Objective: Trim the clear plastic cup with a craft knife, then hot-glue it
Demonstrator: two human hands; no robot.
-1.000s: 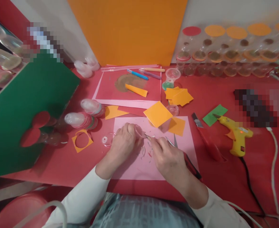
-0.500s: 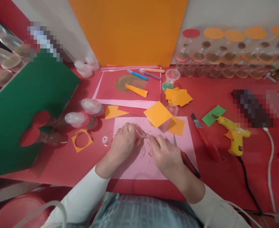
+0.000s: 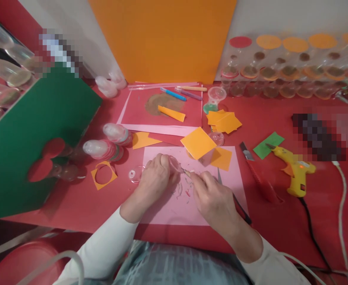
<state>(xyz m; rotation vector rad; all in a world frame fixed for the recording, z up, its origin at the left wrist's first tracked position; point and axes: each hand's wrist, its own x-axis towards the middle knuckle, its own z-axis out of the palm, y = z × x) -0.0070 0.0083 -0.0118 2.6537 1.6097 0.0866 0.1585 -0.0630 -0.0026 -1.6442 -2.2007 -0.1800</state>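
Above a pink sheet, my left hand is closed on a small clear plastic cup, its rim turned to the right. My right hand pinches a thin metal-tipped tool; its tip meets the cup's edge. What kind of tool it is I cannot make out, since the fingers cover most of it. Small curled scraps lie on the sheet between the hands. Partly under my right forearm are scissors with dark handles. A clear plastic lid rests beside my left hand.
Right of the sheet lie a red utility knife and a yellow glue gun with its cord. Orange paper squares are ahead. Stacked cups and a green board stand left. Bottle-like pieces line the back right.
My right hand has shifted slightly to the right and down, with the tool still at the cup's edge. The left hand keeps its hold; the view has moved a little.
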